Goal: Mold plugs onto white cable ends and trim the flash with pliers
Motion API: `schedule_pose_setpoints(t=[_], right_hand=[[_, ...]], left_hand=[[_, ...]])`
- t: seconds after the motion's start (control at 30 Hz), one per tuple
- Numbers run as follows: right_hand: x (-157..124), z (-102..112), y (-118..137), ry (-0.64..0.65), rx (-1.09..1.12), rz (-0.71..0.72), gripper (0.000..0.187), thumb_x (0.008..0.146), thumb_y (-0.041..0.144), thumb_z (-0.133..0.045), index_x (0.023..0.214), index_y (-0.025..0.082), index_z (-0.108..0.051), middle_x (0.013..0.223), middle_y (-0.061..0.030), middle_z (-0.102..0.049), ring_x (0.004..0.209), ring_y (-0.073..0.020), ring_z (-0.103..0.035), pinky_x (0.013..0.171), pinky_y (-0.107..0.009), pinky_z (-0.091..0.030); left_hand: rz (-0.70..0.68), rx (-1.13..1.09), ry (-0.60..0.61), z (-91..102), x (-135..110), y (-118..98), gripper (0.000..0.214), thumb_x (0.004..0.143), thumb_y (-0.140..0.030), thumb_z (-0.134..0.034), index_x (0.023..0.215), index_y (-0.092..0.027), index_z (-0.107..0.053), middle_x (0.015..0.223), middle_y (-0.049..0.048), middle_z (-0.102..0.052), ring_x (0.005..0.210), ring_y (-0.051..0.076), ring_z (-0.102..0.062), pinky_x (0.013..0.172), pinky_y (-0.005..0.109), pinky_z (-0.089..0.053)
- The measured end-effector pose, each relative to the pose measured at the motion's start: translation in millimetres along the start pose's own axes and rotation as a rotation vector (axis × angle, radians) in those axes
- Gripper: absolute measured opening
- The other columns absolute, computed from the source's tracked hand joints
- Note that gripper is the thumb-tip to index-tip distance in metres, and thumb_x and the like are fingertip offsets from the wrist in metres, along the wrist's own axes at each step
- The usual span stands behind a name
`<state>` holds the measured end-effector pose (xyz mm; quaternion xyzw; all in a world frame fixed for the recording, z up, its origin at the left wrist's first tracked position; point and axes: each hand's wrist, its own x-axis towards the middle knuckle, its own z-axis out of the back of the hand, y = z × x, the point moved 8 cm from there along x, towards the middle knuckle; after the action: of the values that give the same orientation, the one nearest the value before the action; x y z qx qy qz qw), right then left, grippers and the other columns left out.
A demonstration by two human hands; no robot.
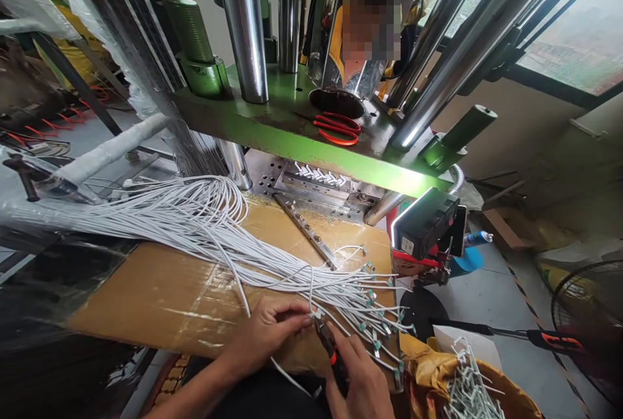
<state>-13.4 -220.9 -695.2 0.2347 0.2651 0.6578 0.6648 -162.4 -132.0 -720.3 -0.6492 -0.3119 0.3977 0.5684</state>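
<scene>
The right hand [357,367] curls closed around dark pliers [325,337], their tips at a cable end [317,315] pinched by the left hand [270,329] between thumb and forefinger, with the white cable bundle [272,262] just beyond those fingers, a metal bar [306,231] farther off, and red-handled scissors [337,127] farthest.

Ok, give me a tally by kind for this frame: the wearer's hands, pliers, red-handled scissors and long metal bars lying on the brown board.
Hands: 2, left hand and right hand
Pliers: 1
Scissors: 1
Metal bar: 1
Total: 5
</scene>
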Motion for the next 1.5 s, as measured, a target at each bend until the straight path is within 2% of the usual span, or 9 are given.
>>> schedule_pose_setpoints(t=[0.1,0.37,0.7,0.77,0.93,1.13,1.3,1.4,1.5], right_hand=[[-1.8,-1.7,-3.2,-0.047,0.031,0.004,0.063,0.074,0.014,-0.053,0.136,0.026,-0.052,0.102,-0.0067,-0.066,0.092,-0.0225,-0.067,0.079,-0.030,-0.055],[3.1,-3.3,-0.2,-0.059,0.145,0.034,0.059,0.078,0.015,-0.053,0.136,0.028,-0.052,0.096,-0.0053,-0.065,0.085,-0.0201,-0.066,0.076,-0.028,-0.054],[1.0,-7.1,-5.0,-0.054,0.124,0.019,0.067,0.074,0.014,-0.054,0.139,0.028,-0.050,0.103,-0.0082,-0.065,0.093,-0.0248,-0.063,0.084,-0.034,-0.052],[0.9,-10.5,-5.8,-0.010,0.226,0.002,0.062,0.074,0.014,-0.054,0.134,0.025,-0.055,0.101,-0.0076,-0.067,0.092,-0.0241,-0.064,0.083,-0.033,-0.052],[-0.3,-30.6,-3.0,0.243,0.547,-0.098,0.046,0.075,0.017,-0.055,0.120,0.021,-0.067,0.068,0.0015,-0.064,0.060,-0.0152,-0.062,0.062,-0.023,-0.051],[-1.8,-8.6,-2.0,-0.119,0.245,0.013,0.053,0.081,0.017,-0.052,0.133,0.025,-0.056,0.106,-0.0076,-0.068,0.100,-0.0221,-0.065,0.089,-0.029,-0.051],[-4.9,-6.8,-2.8,-0.202,0.097,-0.013,0.051,0.083,0.021,-0.054,0.134,0.026,-0.055,0.102,-0.0088,-0.068,0.094,-0.0243,-0.067,0.084,-0.031,-0.054],[1.0,-13.3,-1.3,-0.108,0.333,-0.062,0.045,0.083,0.027,-0.056,0.127,0.023,-0.062,0.092,-0.0072,-0.067,0.086,-0.0227,-0.065,0.079,-0.030,-0.052],[3.2,-35.4,-3.3,0.141,0.778,-0.211,0.045,0.078,0.037,-0.063,0.118,0.018,-0.067,0.068,0.0007,-0.058,0.058,-0.0144,-0.055,0.059,-0.025,-0.047]], left_hand=[[0.091,-0.121,0.000,-2.0,1.1,9.2,0.012,0.080,-0.031,-0.072,0.081,-0.019,-0.075,0.073,0.0020,-0.072,0.062,0.013,-0.060,0.059,0.020,-0.046],[0.184,-0.334,0.071,-6.2,-0.2,14.3,0.017,0.079,-0.034,-0.073,0.084,-0.018,-0.078,0.065,0.0029,-0.068,0.053,0.010,-0.051,0.054,0.020,-0.040],[0.226,-0.287,0.080,-6.4,-1.6,17.7,0.022,0.079,-0.036,-0.072,0.083,-0.015,-0.077,0.057,0.0004,-0.059,0.050,0.009,-0.046,0.051,0.020,-0.035],[0.221,-0.302,0.083,-7.2,-2.2,15.8,0.023,0.079,-0.037,-0.072,0.083,-0.015,-0.077,0.058,0.0005,-0.060,0.051,0.009,-0.046,0.051,0.020,-0.035],[0.191,-0.295,0.084,-7.3,-0.3,12.6,0.023,0.077,-0.037,-0.074,0.083,-0.015,-0.078,0.061,0.0019,-0.061,0.055,0.010,-0.047,0.052,0.021,-0.034],[0.191,-0.283,0.052,-6.0,1.0,8.9,0.025,0.075,-0.039,-0.075,0.082,-0.015,-0.077,0.068,0.0013,-0.062,0.054,0.008,-0.042,0.051,0.020,-0.032],[0.309,-0.586,-0.038,-17.8,-5.6,-8.9,0.046,0.077,-0.039,-0.076,0.119,-0.022,-0.065,0.093,0.0020,-0.063,0.061,0.007,-0.043,0.054,0.017,-0.036],[0.258,-0.829,-0.112,-23.6,-4.3,-20.1,0.025,0.082,-0.040,-0.071,0.087,-0.015,-0.069,0.078,-0.0003,-0.055,0.064,0.008,-0.041,0.063,0.017,-0.041],[0.199,-0.991,-0.124,-27.1,-0.3,-22.1,0.028,0.084,-0.038,-0.070,0.070,-0.014,-0.062,0.071,-0.0016,-0.048,0.061,0.009,-0.037,0.059,0.018,-0.040]])
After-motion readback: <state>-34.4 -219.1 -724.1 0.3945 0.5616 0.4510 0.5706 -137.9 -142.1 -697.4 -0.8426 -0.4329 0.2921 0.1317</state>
